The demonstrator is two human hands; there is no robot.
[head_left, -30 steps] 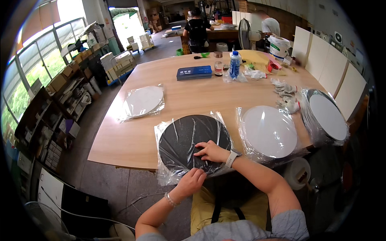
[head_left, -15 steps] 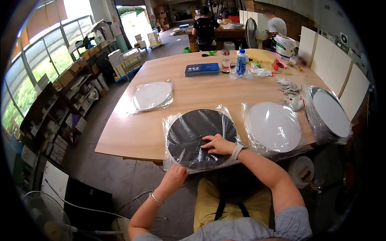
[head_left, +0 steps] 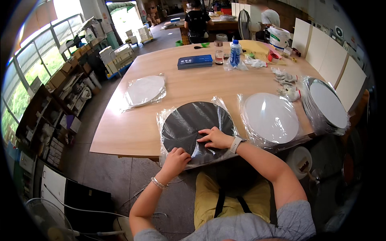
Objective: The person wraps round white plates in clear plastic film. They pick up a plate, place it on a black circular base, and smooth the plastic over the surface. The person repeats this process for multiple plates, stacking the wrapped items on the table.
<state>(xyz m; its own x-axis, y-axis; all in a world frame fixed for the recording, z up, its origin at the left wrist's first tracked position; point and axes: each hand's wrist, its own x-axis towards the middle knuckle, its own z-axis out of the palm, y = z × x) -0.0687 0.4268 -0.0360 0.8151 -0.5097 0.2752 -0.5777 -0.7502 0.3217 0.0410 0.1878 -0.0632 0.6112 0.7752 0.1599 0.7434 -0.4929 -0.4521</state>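
A dark round disc (head_left: 189,116) lies in a clear plastic bag (head_left: 162,116) at the table's near edge. My right hand (head_left: 217,138) rests on the disc with its fingers apart, pressing on the film. At the disc's near left edge my left hand (head_left: 176,160) has its fingers bent together on the bag; the fold between them is partly hidden. To the right lies a white disc (head_left: 271,116) in clear film. Farther right is a stack of bagged discs (head_left: 327,104), a white one on top. Another bagged white disc (head_left: 144,90) sits at the left.
On the wooden table (head_left: 120,132) stand a blue box (head_left: 195,61), a glass jar (head_left: 218,56) and a blue-labelled bottle (head_left: 235,53). Work gloves (head_left: 287,82) lie at the right, with a white bucket (head_left: 279,38) behind. Two people work farther back.
My left hand has moved up from the bag's near edge onto the disc's near left part. My right hand stays on the disc. The whole view has shifted slightly.
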